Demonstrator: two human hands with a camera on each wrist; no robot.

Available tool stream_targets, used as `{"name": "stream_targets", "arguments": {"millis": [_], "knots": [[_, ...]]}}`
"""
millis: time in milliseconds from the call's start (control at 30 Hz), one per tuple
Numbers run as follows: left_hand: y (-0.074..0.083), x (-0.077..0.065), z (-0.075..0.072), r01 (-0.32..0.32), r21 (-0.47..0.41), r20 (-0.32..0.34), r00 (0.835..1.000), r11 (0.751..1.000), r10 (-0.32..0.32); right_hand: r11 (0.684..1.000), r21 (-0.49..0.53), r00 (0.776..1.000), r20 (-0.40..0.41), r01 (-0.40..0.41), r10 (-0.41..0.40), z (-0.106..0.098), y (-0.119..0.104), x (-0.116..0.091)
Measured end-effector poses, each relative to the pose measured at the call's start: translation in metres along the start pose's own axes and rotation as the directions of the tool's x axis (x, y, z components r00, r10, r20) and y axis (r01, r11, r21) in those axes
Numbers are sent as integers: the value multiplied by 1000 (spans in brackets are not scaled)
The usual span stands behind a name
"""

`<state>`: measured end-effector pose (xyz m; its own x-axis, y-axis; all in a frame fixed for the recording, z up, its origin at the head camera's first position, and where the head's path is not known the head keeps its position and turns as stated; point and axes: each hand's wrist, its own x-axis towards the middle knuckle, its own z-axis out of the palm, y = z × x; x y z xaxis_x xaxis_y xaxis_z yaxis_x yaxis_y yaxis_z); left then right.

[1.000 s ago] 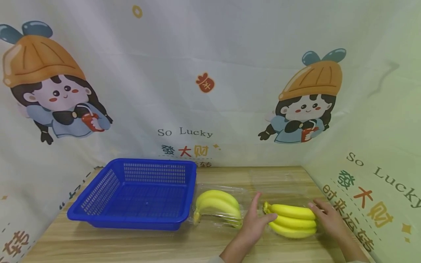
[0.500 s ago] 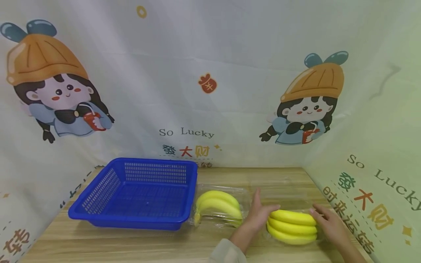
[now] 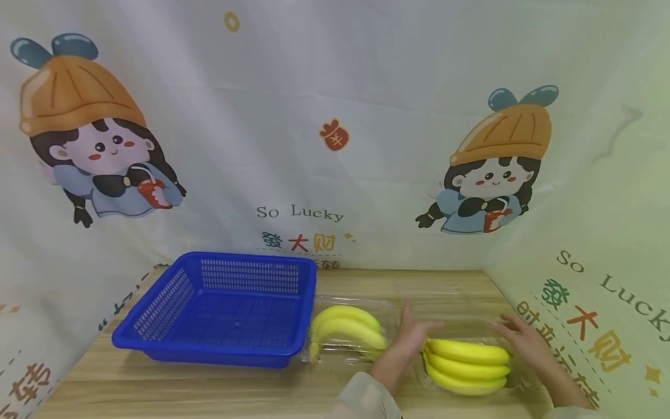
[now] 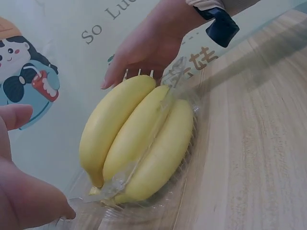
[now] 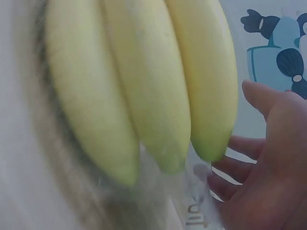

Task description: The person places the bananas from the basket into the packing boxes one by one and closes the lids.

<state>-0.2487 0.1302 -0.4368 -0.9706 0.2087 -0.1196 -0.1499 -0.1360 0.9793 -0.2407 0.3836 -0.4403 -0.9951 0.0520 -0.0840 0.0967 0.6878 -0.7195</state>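
Note:
A bunch of yellow bananas (image 3: 467,366) lies in a clear plastic clamshell box (image 3: 426,381) at the right of the table, stem end to the left. The box's lid (image 3: 434,297) is folded back behind it. At the bunch's left end is my left hand (image 3: 410,340), its thumb straight above the box's edge, with no curl around the fruit. My right hand (image 3: 523,343) is at the box's right end, fingers spread and loosely bent. In the right wrist view its thumb (image 5: 261,96) stands apart from the bananas; some fingers are partly hidden behind the box.
Left of my left hand, another clear box (image 3: 350,298) holds more bananas (image 3: 348,323). A blue slotted plastic basket (image 3: 220,352) stands farther left on the wooden table (image 3: 209,390). Printed cloth (image 3: 387,145) hangs behind and along both sides.
The banana bunch has shifted slightly toward me and now lies lower in the box. Both hands have come away from the ends of the bunch. The head view has turned slightly left.

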Motion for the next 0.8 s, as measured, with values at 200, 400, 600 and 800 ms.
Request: {"name": "stream_targets", "arguments": {"millis": [200, 400, 600, 800], "knots": [[-1, 8, -3, -5, -39, 5, 1000, 999, 5, 992, 119, 999, 24, -34, 31, 4, -12, 12], [-4, 10, -9, 30, -47, 57, 998, 998, -27, 960, 272, 997, -5, -67, 71, 12, -14, 12], [-6, 10, -9, 57, -54, 61, 997, 997, -54, 953, 293, 995, -46, -75, 92, 14, -10, 12], [-5, 9, -6, 78, -69, 56, 996, 995, -74, 952, 290, 990, -72, -95, 120, 15, -6, 11]]}}
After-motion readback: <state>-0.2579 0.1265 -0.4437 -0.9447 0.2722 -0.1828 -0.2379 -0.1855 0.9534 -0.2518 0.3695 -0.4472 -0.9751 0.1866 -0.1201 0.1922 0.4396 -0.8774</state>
